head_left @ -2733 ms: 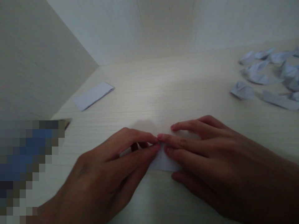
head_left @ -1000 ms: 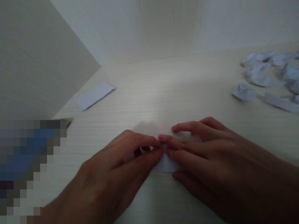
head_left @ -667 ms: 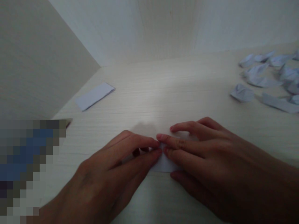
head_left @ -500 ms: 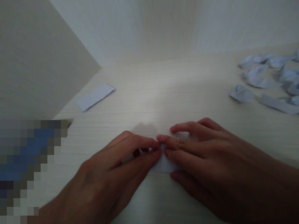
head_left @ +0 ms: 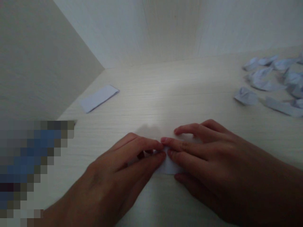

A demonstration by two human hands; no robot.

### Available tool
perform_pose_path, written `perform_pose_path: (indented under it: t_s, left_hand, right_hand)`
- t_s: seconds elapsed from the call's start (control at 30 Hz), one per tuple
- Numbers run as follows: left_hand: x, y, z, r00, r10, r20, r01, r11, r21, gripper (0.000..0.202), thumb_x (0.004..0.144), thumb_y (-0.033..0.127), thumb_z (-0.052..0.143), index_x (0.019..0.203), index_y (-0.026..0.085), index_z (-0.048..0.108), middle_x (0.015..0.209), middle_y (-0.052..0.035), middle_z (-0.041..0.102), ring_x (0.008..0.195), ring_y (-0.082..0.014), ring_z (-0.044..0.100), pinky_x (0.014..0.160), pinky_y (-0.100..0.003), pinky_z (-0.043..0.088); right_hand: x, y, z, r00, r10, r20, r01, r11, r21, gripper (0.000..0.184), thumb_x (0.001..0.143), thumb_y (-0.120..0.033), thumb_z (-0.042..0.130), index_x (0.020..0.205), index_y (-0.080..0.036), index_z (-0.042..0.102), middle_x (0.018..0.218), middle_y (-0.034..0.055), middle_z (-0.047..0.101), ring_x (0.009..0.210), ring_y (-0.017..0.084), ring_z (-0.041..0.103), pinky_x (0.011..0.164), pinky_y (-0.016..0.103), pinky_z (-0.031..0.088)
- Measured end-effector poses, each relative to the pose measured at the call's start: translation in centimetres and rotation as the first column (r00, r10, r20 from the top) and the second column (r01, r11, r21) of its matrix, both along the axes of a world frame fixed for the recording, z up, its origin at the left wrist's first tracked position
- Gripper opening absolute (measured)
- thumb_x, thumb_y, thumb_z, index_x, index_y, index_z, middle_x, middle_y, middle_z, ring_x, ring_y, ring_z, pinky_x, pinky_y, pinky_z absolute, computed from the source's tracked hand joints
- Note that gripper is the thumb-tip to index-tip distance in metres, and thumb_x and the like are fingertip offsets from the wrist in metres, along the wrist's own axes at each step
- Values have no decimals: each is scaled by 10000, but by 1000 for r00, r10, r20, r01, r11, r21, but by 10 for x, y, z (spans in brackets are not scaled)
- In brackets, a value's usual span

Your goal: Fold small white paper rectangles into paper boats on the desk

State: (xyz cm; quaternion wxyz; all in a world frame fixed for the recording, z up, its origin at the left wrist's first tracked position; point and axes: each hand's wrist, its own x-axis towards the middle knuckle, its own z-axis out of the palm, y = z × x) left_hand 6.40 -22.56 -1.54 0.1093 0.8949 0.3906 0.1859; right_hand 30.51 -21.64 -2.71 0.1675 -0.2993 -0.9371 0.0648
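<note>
A small piece of folded white paper (head_left: 167,165) lies on the table beneath my fingers, mostly covered by them. My left hand (head_left: 125,170) has its thumb and index finger pinched together at the paper's upper middle. From the other side, my right hand (head_left: 208,160) holds the paper down against the table, fingers spread across it and thumb at its lower edge. The fingertips of both hands nearly meet over a raised point of the sheet.
A flat folded white paper strip (head_left: 99,98) lies at the left on the pale table (head_left: 151,101). Several folded paper pieces (head_left: 267,78) are scattered at the right, with one compact piece (head_left: 246,96) nearer. Walls (head_left: 165,28) close off the back and left. A blurred-out patch covers the lower left.
Both hands keep almost the same pose on the paper. The whole view has shifted slightly, so everything appears a little farther right.
</note>
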Motion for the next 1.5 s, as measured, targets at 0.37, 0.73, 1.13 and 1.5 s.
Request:
perform_pose_path:
  t_s: [0.37, 0.73, 1.13, 1.5]
  left_hand:
    - [3, 1, 3, 996, -74, -39, 76, 996, 50, 209, 995, 182, 584, 1167, 251, 681, 1136, -19, 715, 955, -146, 694, 757, -223, 572]
    - [-6, -27, 0, 987, -17, -163, 25, 999, 45, 566, 907, 275, 681, 1452, 218, 540, 1386, -115, 661, 1274, -339, 582, 1066, -553, 494]
    - [-27, -62, -15, 957, -7, -291, 38, 994, 101, 978, 853, 548, 701, 1636, 178, 245, 1611, -172, 461, 1467, -399, 445, 1184, -619, 372]
    - [-3, -42, 6, 993, 4, -116, -3, 1000, 3, 584, 869, 444, 697, 1352, 147, 556, 1331, -177, 678, 1245, -372, 623, 1043, -571, 540]
  right_hand:
    - [3, 2, 2, 998, 41, 57, -42, 999, 9, 217, 1011, -205, 582, 1205, -202, 677, 1287, 69, 737, 1151, 296, 646, 1025, 541, 448]
    - [3, 5, 0, 996, 33, 79, -38, 997, 61, 232, 996, -201, 611, 1208, -255, 687, 1194, -2, 763, 1126, 288, 631, 1209, 681, 211]
    - [2, 5, 4, 996, 35, 82, -41, 996, 78, 200, 1010, -213, 580, 1132, -252, 734, 1202, 13, 779, 1116, 274, 656, 1209, 708, 196]
    - [8, 6, 1, 999, 38, 25, -38, 999, 18, 232, 1049, -243, 541, 1216, -263, 702, 1350, -9, 723, 1266, 276, 587, 1199, 649, 246]
